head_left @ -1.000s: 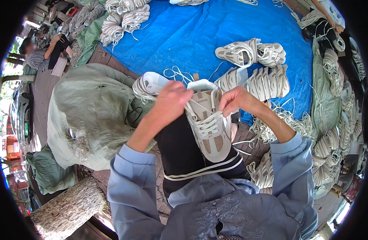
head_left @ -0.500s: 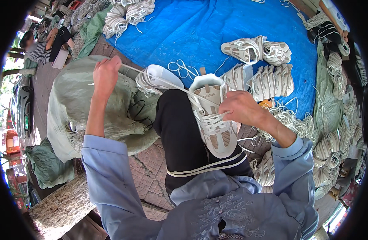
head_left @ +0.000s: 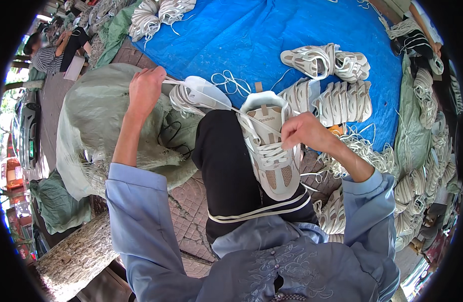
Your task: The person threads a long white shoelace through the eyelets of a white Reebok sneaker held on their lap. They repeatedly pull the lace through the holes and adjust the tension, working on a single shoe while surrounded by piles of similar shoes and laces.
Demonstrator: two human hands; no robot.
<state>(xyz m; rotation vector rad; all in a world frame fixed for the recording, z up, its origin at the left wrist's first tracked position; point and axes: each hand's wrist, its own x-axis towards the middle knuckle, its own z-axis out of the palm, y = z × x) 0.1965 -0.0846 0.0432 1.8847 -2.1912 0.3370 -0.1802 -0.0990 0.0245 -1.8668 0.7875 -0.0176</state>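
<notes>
- Resting on the person's dark-trousered knee [head_left: 231, 171], a pale grey and white sneaker [head_left: 271, 151] lies sole down, its toe pointing toward the person.
- Left hand [head_left: 145, 89] is raised well out to the left, clenched on the end of a white lace [head_left: 206, 99]; the lace runs taut from that fist across to the shoe's upper eyelets.
- Right hand [head_left: 304, 132] sits at the shoe's right side near the tongue, fingers pinched closed on the lacing there; whether it grips the other lace end or only steadies the shoe cannot be told.
- Surroundings: a blue tarp [head_left: 241, 40] carries more sneakers of the same kind [head_left: 337, 98] and loose white laces [head_left: 231, 83]; a pale green sack [head_left: 95, 121] lies under the left forearm.
- Risk, judged: the shoe is only balanced on the knee, so a hard pull to the left could tip it off toward the sack.
- Risk, judged: uneven tension could draw the lace through the eyelets and leave one end short.
- Risk, judged: the loose laces just beyond the shoe could snag the taut strand.
</notes>
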